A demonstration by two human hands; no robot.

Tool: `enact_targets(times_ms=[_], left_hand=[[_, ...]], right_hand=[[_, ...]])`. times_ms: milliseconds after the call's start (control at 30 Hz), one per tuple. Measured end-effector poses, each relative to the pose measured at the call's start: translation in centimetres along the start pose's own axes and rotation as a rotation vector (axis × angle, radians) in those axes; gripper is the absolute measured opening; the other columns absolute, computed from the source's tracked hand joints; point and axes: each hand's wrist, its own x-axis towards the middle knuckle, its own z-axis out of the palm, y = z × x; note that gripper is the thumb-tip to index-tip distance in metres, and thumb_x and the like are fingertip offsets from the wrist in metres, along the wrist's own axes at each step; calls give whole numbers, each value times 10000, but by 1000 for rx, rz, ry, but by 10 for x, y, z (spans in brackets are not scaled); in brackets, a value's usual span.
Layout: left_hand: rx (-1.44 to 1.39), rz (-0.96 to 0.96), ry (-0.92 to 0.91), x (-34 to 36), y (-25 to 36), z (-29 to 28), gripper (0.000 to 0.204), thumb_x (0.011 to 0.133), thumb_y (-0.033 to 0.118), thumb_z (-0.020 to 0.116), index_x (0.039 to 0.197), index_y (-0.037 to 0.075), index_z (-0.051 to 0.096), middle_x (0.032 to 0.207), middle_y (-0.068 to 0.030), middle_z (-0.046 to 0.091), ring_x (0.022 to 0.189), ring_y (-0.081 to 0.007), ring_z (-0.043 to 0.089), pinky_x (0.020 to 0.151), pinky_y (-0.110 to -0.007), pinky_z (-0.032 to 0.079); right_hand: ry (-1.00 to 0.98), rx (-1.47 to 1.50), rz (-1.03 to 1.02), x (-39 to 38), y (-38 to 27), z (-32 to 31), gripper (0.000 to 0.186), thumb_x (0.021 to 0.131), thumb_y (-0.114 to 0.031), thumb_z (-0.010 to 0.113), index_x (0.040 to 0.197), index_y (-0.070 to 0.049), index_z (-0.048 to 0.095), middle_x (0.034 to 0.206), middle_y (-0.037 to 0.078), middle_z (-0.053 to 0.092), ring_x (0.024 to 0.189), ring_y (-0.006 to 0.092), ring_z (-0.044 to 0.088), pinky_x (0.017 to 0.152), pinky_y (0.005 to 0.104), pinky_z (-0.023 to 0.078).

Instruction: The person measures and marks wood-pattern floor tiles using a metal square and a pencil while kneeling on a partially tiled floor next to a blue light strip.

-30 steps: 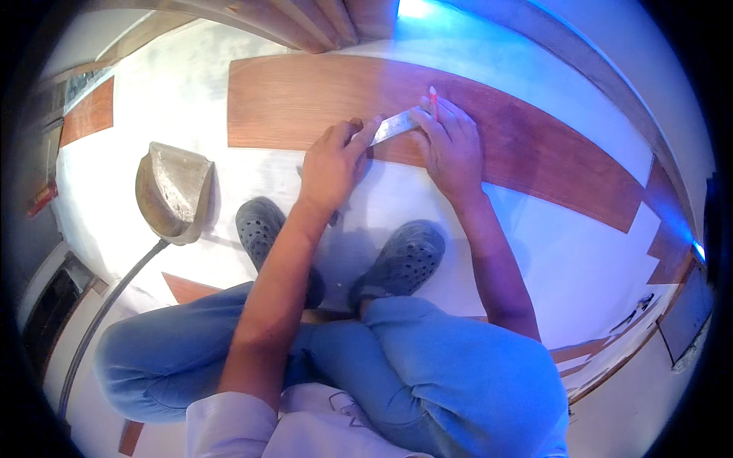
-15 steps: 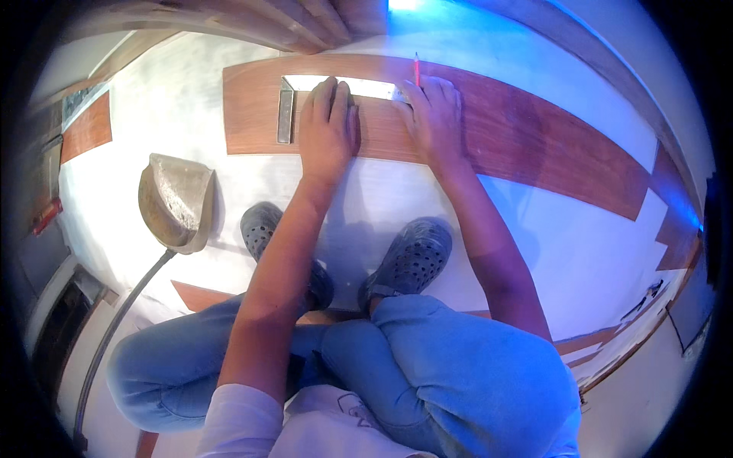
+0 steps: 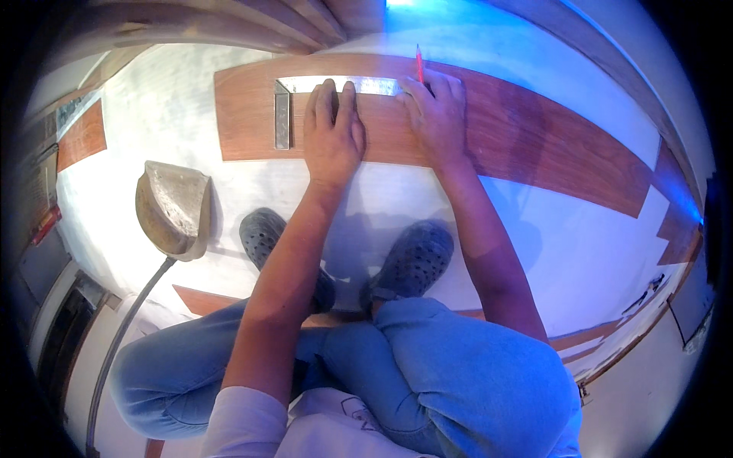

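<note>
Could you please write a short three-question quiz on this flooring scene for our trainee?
1. True or false: the left hand lies flat on the metal square on the wooden plank.
2. What does the right hand hold? A) a red pencil B) a hammer C) a tape measure
3. What lies on the white floor to the left of the grey shoes?

Key
1. True.
2. A: the red pencil stands at the right end of the square's long blade.
3. A dustpan with a long handle.
</note>
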Motion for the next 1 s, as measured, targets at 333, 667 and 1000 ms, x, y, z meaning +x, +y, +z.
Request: enact_targets(times_ms=[333,667,1000], left_hand=[[22,-7,-41,-2,1,-1,665,879,81,690,1520,244,619,1530,-244,477,1423,-452,460,1210,-529,401],[39,4,-41,0,-1,0,649,882,119,689,1509,274,630,1521,-260,477,1416,-451,462,1200,-532,398],[29,1,-15,-1,1,-2,630,864,122,697,1475,273,665,1490,-255,507,1391,-458,486,1191,-538,407]], right_hand=[[-3,0,29,-1,-1,2,309,842,-216,845,1139,-154,783,1159,64,672,1130,313,595,985,474,484],[-30,8,72,1,-6,-4,478,823,-211,871,1266,-133,709,1181,92,671,1129,334,596,1004,475,479],[-189,738,455,35,-20,-30,332,1011,-259,730,1240,-24,677,1069,97,723,976,188,672,872,361,540]])
